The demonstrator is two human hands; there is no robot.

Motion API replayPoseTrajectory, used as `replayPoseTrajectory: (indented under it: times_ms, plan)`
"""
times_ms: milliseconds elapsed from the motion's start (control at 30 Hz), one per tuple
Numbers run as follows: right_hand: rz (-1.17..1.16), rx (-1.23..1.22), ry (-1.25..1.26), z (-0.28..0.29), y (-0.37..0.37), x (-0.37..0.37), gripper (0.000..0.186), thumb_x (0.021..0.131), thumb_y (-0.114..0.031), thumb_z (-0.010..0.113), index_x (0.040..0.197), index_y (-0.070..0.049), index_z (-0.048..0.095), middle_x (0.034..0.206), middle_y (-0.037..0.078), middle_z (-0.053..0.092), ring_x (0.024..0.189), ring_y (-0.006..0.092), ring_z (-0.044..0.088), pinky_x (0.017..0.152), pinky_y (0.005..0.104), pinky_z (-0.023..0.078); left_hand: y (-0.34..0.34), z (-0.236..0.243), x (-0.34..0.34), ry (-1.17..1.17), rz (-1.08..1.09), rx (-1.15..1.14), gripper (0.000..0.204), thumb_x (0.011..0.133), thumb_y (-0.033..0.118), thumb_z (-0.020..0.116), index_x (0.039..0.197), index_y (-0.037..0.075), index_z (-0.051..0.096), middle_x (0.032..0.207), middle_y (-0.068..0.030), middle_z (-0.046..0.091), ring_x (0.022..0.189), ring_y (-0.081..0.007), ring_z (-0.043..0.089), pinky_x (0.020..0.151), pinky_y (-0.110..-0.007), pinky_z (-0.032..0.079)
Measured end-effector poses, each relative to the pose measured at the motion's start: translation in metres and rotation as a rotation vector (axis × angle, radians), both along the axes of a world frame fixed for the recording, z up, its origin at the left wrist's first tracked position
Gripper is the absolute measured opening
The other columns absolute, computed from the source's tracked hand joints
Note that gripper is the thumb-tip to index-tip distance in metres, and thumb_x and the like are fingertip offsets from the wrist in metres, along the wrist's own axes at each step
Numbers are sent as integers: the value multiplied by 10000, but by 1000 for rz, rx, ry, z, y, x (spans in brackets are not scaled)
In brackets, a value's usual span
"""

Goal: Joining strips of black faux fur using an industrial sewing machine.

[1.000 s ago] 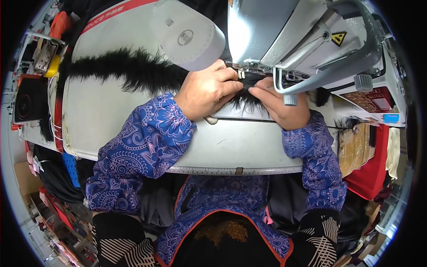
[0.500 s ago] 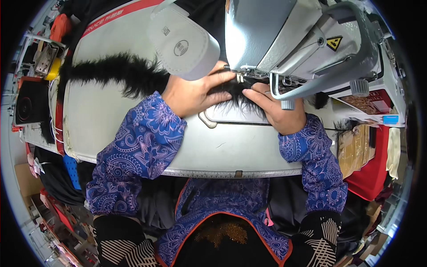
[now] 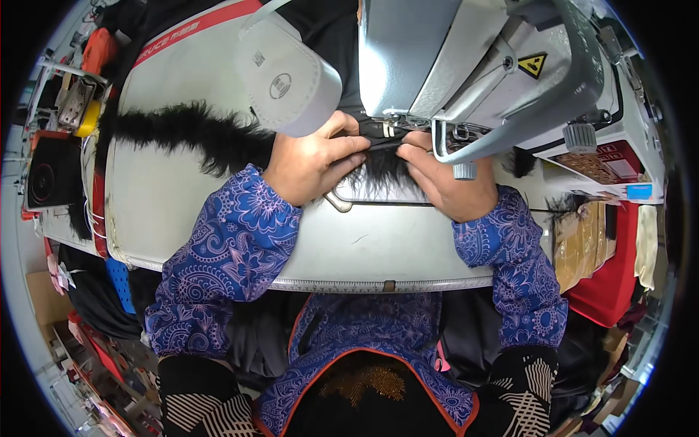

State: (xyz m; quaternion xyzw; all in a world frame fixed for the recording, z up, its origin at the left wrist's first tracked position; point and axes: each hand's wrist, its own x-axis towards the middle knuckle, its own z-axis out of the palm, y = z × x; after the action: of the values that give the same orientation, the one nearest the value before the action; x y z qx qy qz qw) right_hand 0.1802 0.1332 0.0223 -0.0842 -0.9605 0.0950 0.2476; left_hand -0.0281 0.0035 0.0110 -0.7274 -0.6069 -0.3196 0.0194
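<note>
At the needle area of a grey-white sewing machine (image 3: 419, 58), my left hand (image 3: 309, 162) pinches black fabric (image 3: 375, 135) that carries a fluffy black fur trim (image 3: 226, 146). On the other side of the presser foot, my right hand (image 3: 451, 178) pinches the same fabric's edge, its fingertips partly behind the machine's metal guard. Fur strands hang between my hands over the light metal plate. The trim runs out leftward from my left hand across the white table. The needle itself is too small to make out.
A white padded flap (image 3: 291, 87) hangs just above my left hand. A measuring tape (image 3: 378, 285) lines the table's front edge. At the right are a taped brown package (image 3: 579, 244) and a red bin (image 3: 608, 280); a black speaker-like box (image 3: 52, 171) is at the left.
My left hand has shifted slightly left and its fingers have drawn in on the fabric. More black fabric shows between my hands at the presser foot. My right hand has barely moved.
</note>
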Motion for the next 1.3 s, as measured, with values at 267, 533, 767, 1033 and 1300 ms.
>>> replayPoseTrajectory:
  times_ms: [267, 533, 767, 1033, 1300]
  plan:
    - [-16, -205, -16, -4, -2, 2, 197, 756, -23, 734, 940, -51, 668, 964, 52, 671, 938, 249, 658, 832, 372, 526, 4, 0, 2, 53, -154, 81, 273, 647, 40, 787, 914, 55, 731, 957, -80, 712, 874, -275, 687, 701, -342, 570]
    - [11, -127, -42, 5, -6, -1, 201, 723, 15, 723, 907, -47, 671, 933, 73, 675, 911, 271, 661, 829, 388, 526, 7, -3, 1, 25, -60, 58, 280, 659, 43, 785, 934, 69, 739, 952, -70, 721, 832, -255, 693, 719, -343, 565]
    - [68, -25, -18, -3, -2, 1, 255, 696, 24, 721, 935, -63, 707, 923, 76, 681, 944, 271, 664, 844, 377, 529, 10, -8, -4, -32, -137, 71, 291, 697, 13, 770, 976, 70, 708, 965, -72, 722, 806, -252, 686, 717, -342, 539]
    - [-66, -305, 59, -23, 9, -1, 240, 771, -4, 746, 980, -121, 741, 956, 62, 696, 911, 240, 684, 791, 340, 562, 17, -8, 2, -35, 37, 20, 226, 761, 40, 751, 978, 90, 715, 831, -75, 713, 744, -262, 669, 751, -343, 501]
    - [-49, -219, 0, -29, 19, -4, 215, 824, -53, 740, 1014, -152, 746, 964, 68, 706, 882, 208, 682, 790, 326, 558, 18, -12, -3, 83, 66, 129, 181, 772, 90, 760, 927, 93, 668, 1112, -67, 658, 956, -292, 636, 798, -395, 515]
